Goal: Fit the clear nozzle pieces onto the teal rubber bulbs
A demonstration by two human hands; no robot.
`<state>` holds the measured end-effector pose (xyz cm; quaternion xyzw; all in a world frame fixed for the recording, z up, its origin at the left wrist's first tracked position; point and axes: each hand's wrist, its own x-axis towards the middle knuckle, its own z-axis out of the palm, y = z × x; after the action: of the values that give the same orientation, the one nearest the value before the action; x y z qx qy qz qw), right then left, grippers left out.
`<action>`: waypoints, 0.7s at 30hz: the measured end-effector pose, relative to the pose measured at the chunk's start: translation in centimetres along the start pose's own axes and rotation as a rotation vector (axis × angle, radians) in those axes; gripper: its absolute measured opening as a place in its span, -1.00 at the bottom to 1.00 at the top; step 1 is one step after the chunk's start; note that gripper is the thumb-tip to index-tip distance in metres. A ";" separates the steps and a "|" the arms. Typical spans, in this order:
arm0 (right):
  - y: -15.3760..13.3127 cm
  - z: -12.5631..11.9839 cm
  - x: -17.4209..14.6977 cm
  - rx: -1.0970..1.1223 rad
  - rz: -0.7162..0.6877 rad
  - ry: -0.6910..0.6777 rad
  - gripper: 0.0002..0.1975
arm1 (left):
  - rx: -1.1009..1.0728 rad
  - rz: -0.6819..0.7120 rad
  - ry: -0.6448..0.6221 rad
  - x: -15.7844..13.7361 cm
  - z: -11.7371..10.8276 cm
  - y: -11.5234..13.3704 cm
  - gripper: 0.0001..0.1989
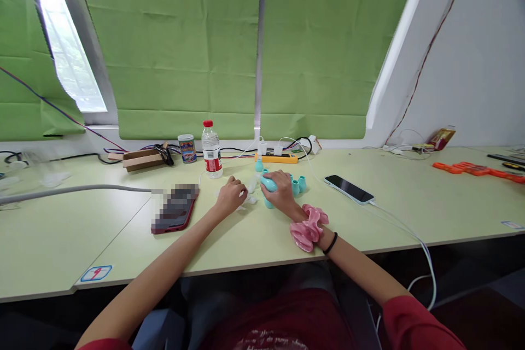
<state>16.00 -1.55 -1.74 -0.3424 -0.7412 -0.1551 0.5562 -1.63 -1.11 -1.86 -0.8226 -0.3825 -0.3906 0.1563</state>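
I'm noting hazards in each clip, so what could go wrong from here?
The right grip holds a teal piece close to small teal pots, so it might knock one over. Thin whitish scraps lie beside the left grip and could get brushed aside. The white cable of the phone on the right runs over the front edge of the table; a snag might drag the phone.

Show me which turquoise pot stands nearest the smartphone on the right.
The rightmost turquoise pot, upright, mouth open; the other turquoise pieces, including the one in the right hand, all sit farther left of that smartphone.
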 end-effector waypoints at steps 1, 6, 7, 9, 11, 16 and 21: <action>-0.2 0.0 0.0 0.009 -0.004 -0.001 -0.85 | -0.008 -0.032 -0.015 -0.2 0.3 -0.3 -0.81; -0.8 -0.2 -0.2 0.088 -0.067 -0.060 -0.83 | -0.067 -0.191 -0.012 -0.3 0.7 -0.6 -0.85; -0.9 -0.3 -0.2 0.108 -0.086 -0.080 -0.82 | -0.087 -0.216 -0.003 -0.2 0.4 -0.5 -0.82; -1.2 -0.3 -0.4 0.143 -0.128 -0.127 -0.80 | -0.142 -0.240 0.003 0.0 -0.3 0.1 -0.74; -1.4 -0.3 -0.7 0.167 -0.167 -0.169 -0.79 | -0.204 -0.229 -0.012 0.2 -1.0 0.9 -0.69; -2.1 0.0 -1.2 0.181 -0.234 -0.231 -0.78 | -0.274 -0.217 -0.031 0.0 -1.7 3.2 -0.65; -2.8 -0.2 -1.2 0.152 -0.248 -0.264 -0.83 | -0.322 -0.329 0.001 -0.1 -1.5 3.3 -0.54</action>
<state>14.38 -4.06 -2.40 -0.2227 -0.8537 -0.1197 0.4552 0.05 -4.17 -0.85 -0.7633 -0.4442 -0.4672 -0.0429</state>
